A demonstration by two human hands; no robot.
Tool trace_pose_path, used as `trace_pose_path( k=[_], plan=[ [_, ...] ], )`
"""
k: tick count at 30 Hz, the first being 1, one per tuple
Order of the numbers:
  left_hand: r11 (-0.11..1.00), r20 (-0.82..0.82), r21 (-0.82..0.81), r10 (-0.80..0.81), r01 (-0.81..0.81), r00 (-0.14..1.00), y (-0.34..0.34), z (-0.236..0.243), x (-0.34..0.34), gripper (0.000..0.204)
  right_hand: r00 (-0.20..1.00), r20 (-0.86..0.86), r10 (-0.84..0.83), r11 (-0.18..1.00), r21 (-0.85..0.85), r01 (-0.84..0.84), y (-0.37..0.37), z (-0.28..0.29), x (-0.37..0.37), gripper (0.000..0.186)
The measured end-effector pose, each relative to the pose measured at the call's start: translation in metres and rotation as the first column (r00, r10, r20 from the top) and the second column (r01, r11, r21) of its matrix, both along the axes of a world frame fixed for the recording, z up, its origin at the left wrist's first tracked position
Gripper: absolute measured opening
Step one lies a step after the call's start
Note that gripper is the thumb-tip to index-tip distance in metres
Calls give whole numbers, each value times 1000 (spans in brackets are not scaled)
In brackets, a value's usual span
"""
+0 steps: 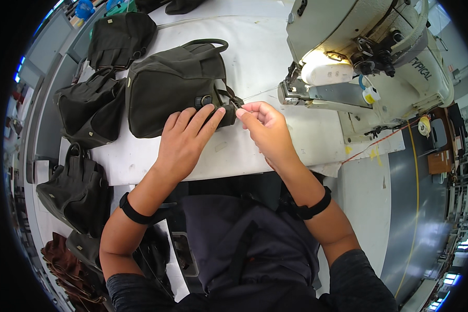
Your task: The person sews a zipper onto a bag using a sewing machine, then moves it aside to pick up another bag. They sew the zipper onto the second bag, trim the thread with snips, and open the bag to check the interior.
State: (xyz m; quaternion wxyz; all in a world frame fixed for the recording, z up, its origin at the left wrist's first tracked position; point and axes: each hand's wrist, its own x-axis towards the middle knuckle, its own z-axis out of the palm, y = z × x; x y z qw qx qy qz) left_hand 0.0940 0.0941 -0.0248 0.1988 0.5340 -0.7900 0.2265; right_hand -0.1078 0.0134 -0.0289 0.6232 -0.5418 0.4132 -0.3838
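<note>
Bag (pixel 174 88) off the sewing machine (pixel 369 57), pinned flat under left hand (pixel 184 138); right hand (pixel 262 125) pinching thread (pixel 260 93) beside it, untrimmed.

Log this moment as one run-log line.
left hand: flat on dark green bag | right hand: pinching thread at bag corner | sewing machine: right of bag

Dark olive bag (pixel 174 88) flat on table (pixel 255 57)
</note>
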Motion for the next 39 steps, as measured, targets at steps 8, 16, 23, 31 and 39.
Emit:
trace_pose_path(
  k=[8,16,23,31,39],
  plan=[
    [1000,4,24,3,-3,1000,1,-1,1,58,999,43,-29,995,-96,33,0,-22,-7,22],
    [999,16,39,9,-9,1000,5,-4,5,57,999,36,-17,1000,12,17,-4,-11,-5,25],
    [999,29,31,26,-27,999,12,0,11,60,1000,17,0,1000,14,0,-1,-19,0,26],
    [1000,22,16,11,-11,1000,14,1,13,61,998,56,39,998,-57,-36,-2,-26,7,27],
    [999,13,19,27,-28,1000,14,3,11,61,999,35,29,999,-15,-28,2,-26,3,26]
  ],
)
